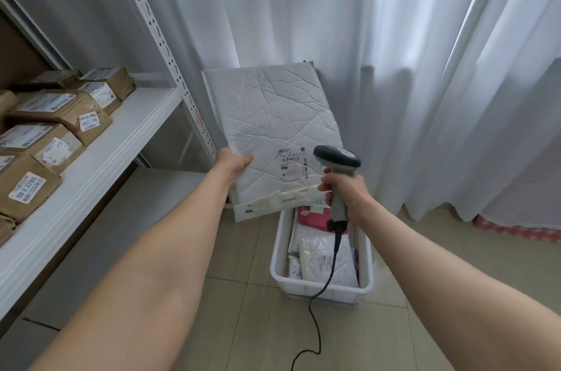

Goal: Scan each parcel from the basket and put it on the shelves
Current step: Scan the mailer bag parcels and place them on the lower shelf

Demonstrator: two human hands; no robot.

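The left hand [235, 162] grips the lower left edge of a large white padded parcel [270, 115], thumb on its face, holding it upright above the basket [343, 291]. The right hand [346, 191] is closed round the handle of a grey scanner [337, 158], whose head sits just at 3 o'clock of the parcel's printed label [293, 164]. The basket stands on the tiled floor at 6 o'clock of the parcel, other parcels [318, 258] inside. At 9 o'clock, brown boxes [57, 115] line the white shelf [100, 152].
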